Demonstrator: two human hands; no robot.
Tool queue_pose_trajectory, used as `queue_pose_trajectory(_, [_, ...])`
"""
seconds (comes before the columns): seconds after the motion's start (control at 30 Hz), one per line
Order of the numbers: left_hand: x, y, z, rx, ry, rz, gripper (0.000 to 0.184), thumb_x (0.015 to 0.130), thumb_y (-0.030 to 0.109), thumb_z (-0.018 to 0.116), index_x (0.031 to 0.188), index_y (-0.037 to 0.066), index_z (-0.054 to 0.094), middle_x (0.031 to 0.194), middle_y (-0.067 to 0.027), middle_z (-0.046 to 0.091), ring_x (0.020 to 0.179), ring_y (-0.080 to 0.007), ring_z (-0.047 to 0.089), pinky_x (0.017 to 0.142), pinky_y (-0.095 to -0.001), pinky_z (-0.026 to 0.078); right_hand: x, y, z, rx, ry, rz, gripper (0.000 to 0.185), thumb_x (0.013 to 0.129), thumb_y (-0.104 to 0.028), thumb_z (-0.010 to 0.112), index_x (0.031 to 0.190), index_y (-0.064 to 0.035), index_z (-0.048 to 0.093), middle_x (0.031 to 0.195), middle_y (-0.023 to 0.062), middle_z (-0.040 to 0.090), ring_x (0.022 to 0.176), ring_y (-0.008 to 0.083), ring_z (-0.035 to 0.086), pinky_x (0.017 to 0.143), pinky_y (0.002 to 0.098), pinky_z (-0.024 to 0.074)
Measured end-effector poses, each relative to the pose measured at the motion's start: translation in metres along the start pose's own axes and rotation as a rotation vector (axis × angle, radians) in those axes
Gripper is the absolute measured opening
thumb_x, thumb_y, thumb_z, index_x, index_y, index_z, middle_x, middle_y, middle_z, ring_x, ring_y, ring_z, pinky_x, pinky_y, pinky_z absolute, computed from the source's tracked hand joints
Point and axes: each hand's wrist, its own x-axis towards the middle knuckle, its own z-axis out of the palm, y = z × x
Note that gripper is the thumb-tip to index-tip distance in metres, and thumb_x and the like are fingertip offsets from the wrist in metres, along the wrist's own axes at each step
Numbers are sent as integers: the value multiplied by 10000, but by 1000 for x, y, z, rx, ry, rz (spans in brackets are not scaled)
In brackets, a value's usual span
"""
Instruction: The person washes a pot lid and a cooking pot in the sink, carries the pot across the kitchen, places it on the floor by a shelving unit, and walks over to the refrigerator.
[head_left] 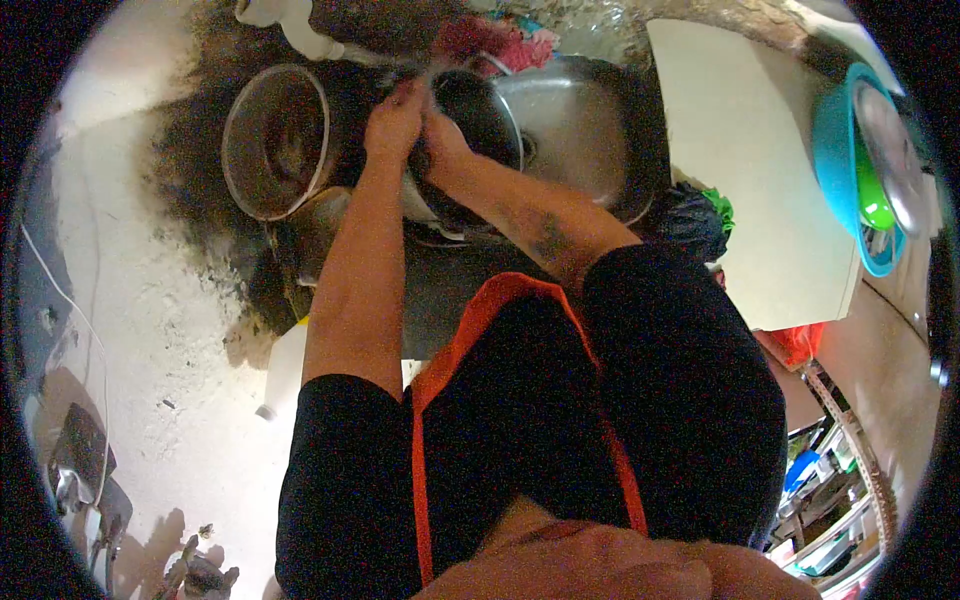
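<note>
Both my hands are stretched forward over the sink, close together near a pale tap (335, 48). My left hand (393, 125) is beside the near-left rim of a dark round pot (468, 110). Over the pot's left part is my right hand (442, 145), its wrist crossing the rim area. Fingertips of both hands meet in a blurred patch, with what looks like water spray around them. Whether anything is held between them I cannot make out. The pot stands in the left part of a metal sink (590, 125).
A large round container (322, 140) stands left of my hands. Pinkish-red cloth (520, 50) lies behind the sink. At right are a black plastic bag (690, 225), a pale board (750, 160) and a turquoise basin (830, 150) holding a green item and a metal lid. A white jug (285, 365) is lower left.
</note>
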Motion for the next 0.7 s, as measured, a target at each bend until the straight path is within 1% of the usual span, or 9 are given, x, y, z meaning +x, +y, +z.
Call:
queue_pose_trajectory(0.07, [12, -5, 6, 120, -17, 108, 392, 761, 270, 502, 1118, 111, 537, 1064, -130, 566, 996, -327, 520, 858, -359, 407, -32, 4, -1, 21, -36, -42, 312, 797, -243, 461, 1018, -39, 546, 989, 132, 584, 881, 301, 563, 806, 397, 435])
queue_pose_trajectory(0.13, [2, 11, -11, 229, -171, -36, 424, 714, 139, 440, 1128, 112, 526, 1113, -122, 538, 1032, -315, 497, 872, -353, 401, -59, 25, -10, -198, -125, -11, 314, 797, -248, 461, 1013, -37, 548, 987, 129, 585, 880, 298, 563, 807, 395, 434])
queue_pose_trajectory(0.23, [-12, 12, -26, 301, -137, -46, 482, 658, 58, 430, 1122, 139, 533, 1073, -137, 551, 974, -323, 523, 844, -362, 423, -87, 14, -65, -1628, -363, 285, 390, 792, -296, 494, 1083, -37, 510, 1043, 130, 570, 932, 306, 548, 842, 389, 421])
queue_pose_trajectory(0.3, [-19, 10, -32, 401, -28, 48, 501, 636, 52, 452, 1117, 163, 539, 1011, -158, 578, 898, -339, 560, 808, -374, 450, -104, 1, -101, -1098, 245, 295, 383, 771, -330, 537, 1057, -74, 535, 1030, 135, 575, 932, 304, 551, 830, 389, 428])
queue_pose_trajectory(0.33, [-33, 19, -39, 235, 16, 133, 504, 636, 23, 436, 1107, 162, 548, 1059, -124, 564, 960, -323, 533, 849, -359, 422, -104, -3, -113, -775, 340, 206, 386, 769, -330, 536, 1059, -75, 534, 1029, 138, 575, 932, 306, 551, 830, 390, 428])
queue_pose_trajectory(0.4, [-59, 38, -48, 68, 71, 205, 509, 635, -6, 420, 1096, 160, 558, 1106, -89, 550, 1022, -307, 506, 889, -343, 394, -93, -11, -123, -251, 215, 82, 391, 767, -332, 536, 1062, -76, 532, 1028, 142, 574, 932, 309, 551, 828, 393, 427])
queue_pose_trajectory(0.47, [-75, 65, -56, 187, 189, 613, 518, 634, -23, 430, 1103, 163, 547, 1152, -56, 524, 1104, -301, 444, 946, -457, 318, -84, -29, -120, 8, 138, -17, 395, 765, -333, 535, 1066, -77, 531, 1027, 147, 574, 931, 312, 552, 827, 396, 427])
queue_pose_trajectory(0.57, [-120, 107, -71, 621, 162, 740, 459, 689, 28, 459, 1115, 186, 527, 1203, 1, 482, 1184, -272, 357, 941, -610, 197, -70, -57, -110, 136, 90, -176, 403, 762, -335, 535, 1072, -79, 528, 1026, 154, 574, 930, 317, 552, 825, 400, 427])
queue_pose_trajectory(0.7, [-160, 120, -79, 684, 232, 1039, 361, 746, 201, 462, 1099, 234, 525, 1240, 73, 433, 1223, -202, 294, 913, -679, 110, -65, -88, -100, 141, 62, -342, 413, 757, -338, 534, 1080, -81, 525, 1024, 163, 573, 929, 324, 553, 822, 406, 426])
